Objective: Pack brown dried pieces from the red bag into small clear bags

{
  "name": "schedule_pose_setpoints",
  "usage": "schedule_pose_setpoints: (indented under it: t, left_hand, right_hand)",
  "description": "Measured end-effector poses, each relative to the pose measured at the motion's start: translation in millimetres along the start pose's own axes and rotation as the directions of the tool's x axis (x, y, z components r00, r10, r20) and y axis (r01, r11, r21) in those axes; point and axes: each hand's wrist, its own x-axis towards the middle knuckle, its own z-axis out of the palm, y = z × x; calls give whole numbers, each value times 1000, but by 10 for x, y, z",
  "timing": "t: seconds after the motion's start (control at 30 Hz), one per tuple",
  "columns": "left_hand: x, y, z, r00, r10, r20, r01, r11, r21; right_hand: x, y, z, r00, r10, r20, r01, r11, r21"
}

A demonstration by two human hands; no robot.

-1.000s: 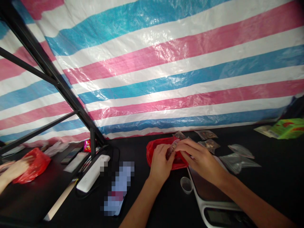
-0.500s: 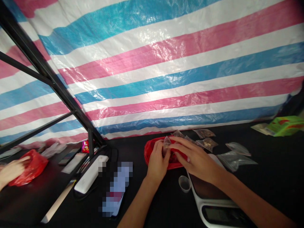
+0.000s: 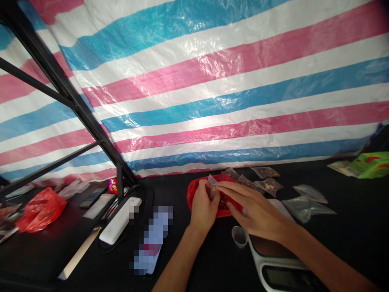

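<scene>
A small clear plastic bag (image 3: 212, 187) is gripped in my left hand (image 3: 204, 206), above a red plastic bag (image 3: 194, 184) that lies open like a bowl with dark reddish-brown bits (image 3: 224, 200) in it. My right hand (image 3: 253, 206) reaches in from the other side, its long fingers stretched toward the clear bag's edge and the thumb apart below them. Whether those fingertips touch the clear bag I cannot tell. Under my right forearm sits a digital scale (image 3: 267, 247), partly covered. A small clear cup (image 3: 240, 237) stands at its left edge.
Filled clear sachets (image 3: 270, 185) and flat clear bags (image 3: 306, 207) lie behind the scale. At left are a phone (image 3: 153, 243), a white power strip (image 3: 120, 221), cables and another red bag (image 3: 41, 211). A green packet (image 3: 369, 165) lies far right. Striped sheeting (image 3: 212, 101) hangs behind.
Another person's hand has left the red bag at far left. My right fingers have drawn closer together. My left hand keeps its grip on the clear bag; the view has shifted slightly.
</scene>
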Motion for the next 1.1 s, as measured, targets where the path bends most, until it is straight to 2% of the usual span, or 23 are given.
schedule_pose_setpoints:
  t: [0.13,0.33,0.47,0.57,0.77,0.83,0.9,0.93,1.03,1.07,1.1]
  left_hand:
    - [43,21,-9,995,-72,-65,64,990,-124]
    - [56,15,-19,997,23,-78,-25,999,-27]
    - [61,-6,-5,999,-29,-25,28,999,-33]
    - [70,-7,-14,998,-51,-35,50,998,-48]
    - [69,13,-7,997,-10,-75,5,998,-57]
    - [69,-2,9,994,-10,-112,-1,995,-97]
    - [69,-25,16,988,-1,-155,-14,995,-100]
    - [70,-35,15,985,11,-170,-26,996,-85]
    - [69,-37,-6,985,67,-162,-72,997,-24]
    - [67,-29,-14,986,82,-144,-84,996,-8]
    - [64,-19,-20,988,93,-123,-93,996,6]
  right_hand:
    - [-17,20,4,1000,-2,15,2,1000,-15]
    - [-5,48,-26,1000,13,25,-12,1000,-26]
    - [11,59,-59,998,26,58,-24,999,-26]
    - [2,67,-57,997,28,65,-26,999,-26]
    - [4,133,-63,999,42,9,-42,998,-41]
    - [27,209,-131,994,88,-66,-92,994,-60]
    - [43,329,-258,963,135,-233,-160,983,-95]
    - [43,403,-341,928,150,-340,-200,973,-118]
    - [-1,642,-622,767,181,-616,-373,906,-199]
    - [-28,716,-707,722,207,-660,-449,866,-219]
    - [-58,783,-779,705,252,-663,-517,823,-236]
